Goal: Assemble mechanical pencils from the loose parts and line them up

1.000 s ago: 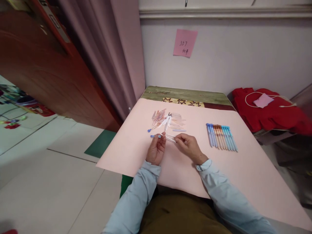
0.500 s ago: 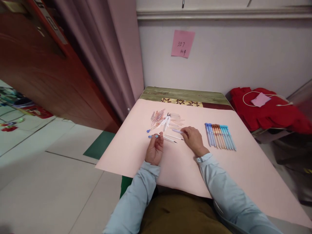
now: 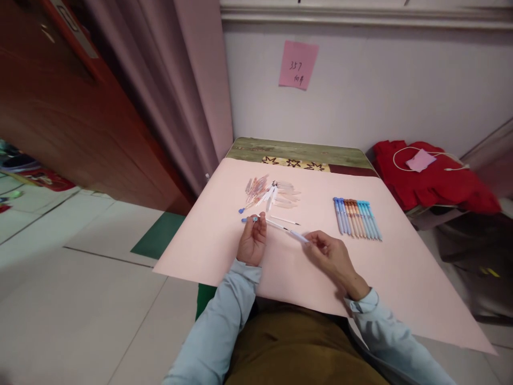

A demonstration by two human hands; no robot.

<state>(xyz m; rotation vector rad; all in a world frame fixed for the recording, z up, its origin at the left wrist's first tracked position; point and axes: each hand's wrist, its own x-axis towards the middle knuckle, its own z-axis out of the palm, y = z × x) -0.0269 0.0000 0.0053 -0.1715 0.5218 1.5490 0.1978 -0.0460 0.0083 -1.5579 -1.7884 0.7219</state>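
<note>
My left hand (image 3: 251, 245) is closed in a pinch on a white pen refill (image 3: 276, 224), which points right with its dark tip outward. A small blue pen top (image 3: 244, 220) sticks out on the left side of the same fingers. My right hand (image 3: 334, 258) grips a pale lavender pen barrel (image 3: 298, 236); the barrel's far end meets the refill's tip, and whether the tip is inside I cannot tell. Just beyond lies another white refill (image 3: 285, 220). Behind my left hand rests a loose blue pen top (image 3: 241, 210).
Farther back are white refills (image 3: 272, 198), several clear barrels (image 3: 287, 195) and a pile of pinkish-brown pen parts (image 3: 256, 190). A row of blue, brown and turquoise pens (image 3: 356, 219) lies right on the pink-covered table (image 3: 401, 289). Red cloth (image 3: 433, 182) sits beyond the right edge.
My right hand has lifted the lavender barrel off the table and brought it nearer, lining it up with the refill. My left hand keeps its hold. The view has shifted slightly.
</note>
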